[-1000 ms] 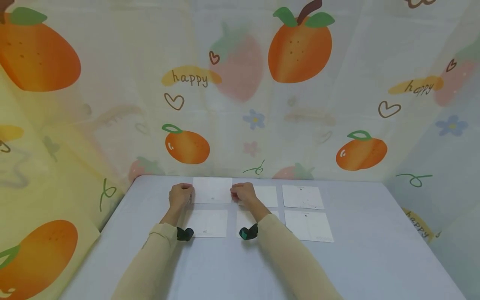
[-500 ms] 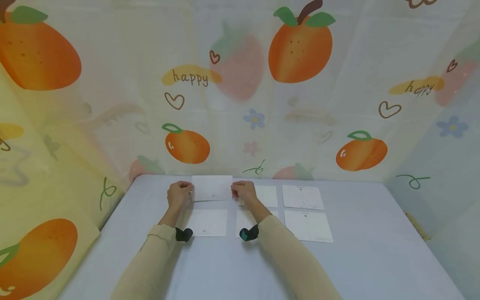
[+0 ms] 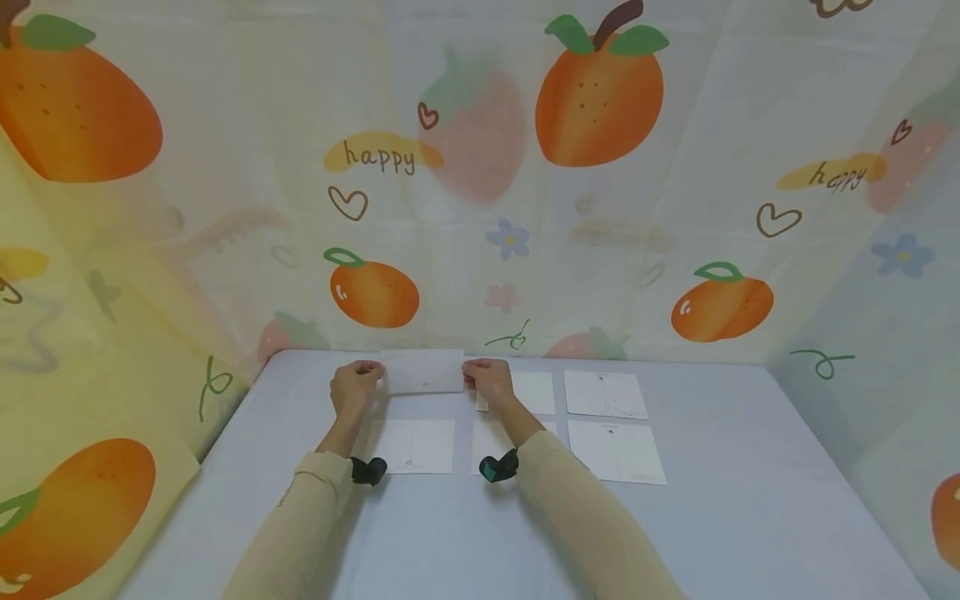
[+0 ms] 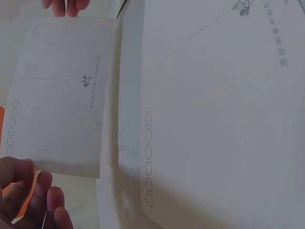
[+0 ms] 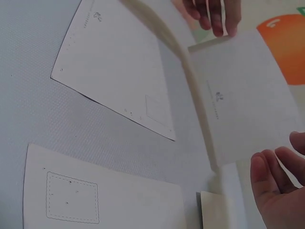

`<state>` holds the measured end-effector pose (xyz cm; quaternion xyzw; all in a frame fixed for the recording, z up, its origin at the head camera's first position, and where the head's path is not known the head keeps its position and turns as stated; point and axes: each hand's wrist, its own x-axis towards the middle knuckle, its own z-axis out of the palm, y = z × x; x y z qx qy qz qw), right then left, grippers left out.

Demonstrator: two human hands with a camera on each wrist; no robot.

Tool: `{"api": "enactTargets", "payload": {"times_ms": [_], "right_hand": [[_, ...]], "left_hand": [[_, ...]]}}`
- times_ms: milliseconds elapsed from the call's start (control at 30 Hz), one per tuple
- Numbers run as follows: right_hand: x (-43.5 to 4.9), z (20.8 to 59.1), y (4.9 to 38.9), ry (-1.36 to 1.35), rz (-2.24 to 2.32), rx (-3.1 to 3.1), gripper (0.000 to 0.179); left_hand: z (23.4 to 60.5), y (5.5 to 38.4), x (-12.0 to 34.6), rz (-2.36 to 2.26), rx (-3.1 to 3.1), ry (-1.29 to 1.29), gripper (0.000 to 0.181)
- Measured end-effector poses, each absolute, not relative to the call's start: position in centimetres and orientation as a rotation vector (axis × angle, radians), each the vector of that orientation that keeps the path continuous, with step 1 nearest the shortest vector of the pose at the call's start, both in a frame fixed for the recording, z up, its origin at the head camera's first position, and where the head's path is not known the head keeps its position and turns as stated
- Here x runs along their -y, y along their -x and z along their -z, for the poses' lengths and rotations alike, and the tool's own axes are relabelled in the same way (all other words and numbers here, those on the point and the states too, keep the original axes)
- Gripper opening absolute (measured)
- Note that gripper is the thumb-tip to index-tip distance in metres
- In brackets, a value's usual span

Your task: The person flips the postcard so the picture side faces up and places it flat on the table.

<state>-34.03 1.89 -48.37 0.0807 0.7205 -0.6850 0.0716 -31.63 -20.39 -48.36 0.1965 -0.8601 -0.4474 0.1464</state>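
Note:
A white postcard is raised at the back of the table, tilted with its lower long edge off the surface. My left hand pinches its left short edge between thumb and fingers. At the opposite short edge, my right hand pinches it the same way. The side facing me bears a small printed bird, a dotted line and a row of ovals, seen on the postcard in the left wrist view. Directly in front of it, another postcard lies flat.
Further postcards lie flat to the right: a back middle card partly behind my right wrist, a back right card and a front right card. My right forearm covers part of the front middle card. A fruit-printed curtain hangs behind the table.
Both hands have lifted the postcard slightly off the table and tipped it, so its lower edge has risen and it looks shorter. The other cards stay where they were.

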Motion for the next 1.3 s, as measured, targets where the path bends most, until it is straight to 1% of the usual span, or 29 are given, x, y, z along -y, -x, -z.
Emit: {"api": "enactTargets", "payload": {"times_ms": [433,900,1033,1300], "right_hand": [[-2.41,48.35,34.31,-0.231,2.097,-2.139,0.027],[-2.32,48.62,34.37,-0.251,2.192,-2.04,0.025],[-2.36,48.54,34.29,-0.249,2.219,-2.006,0.025],[-2.54,48.68,33.98,-0.261,2.218,-1.939,0.023]], "left_hand": [[48.24,31.22,20.56,1.42,2.449,-0.522,0.032],[48.05,30.73,20.93,1.636,2.379,-0.515,0.042],[47.93,30.66,21.01,1.666,2.356,-0.492,0.042],[48.28,30.66,21.04,1.743,2.323,-0.546,0.043]]}}
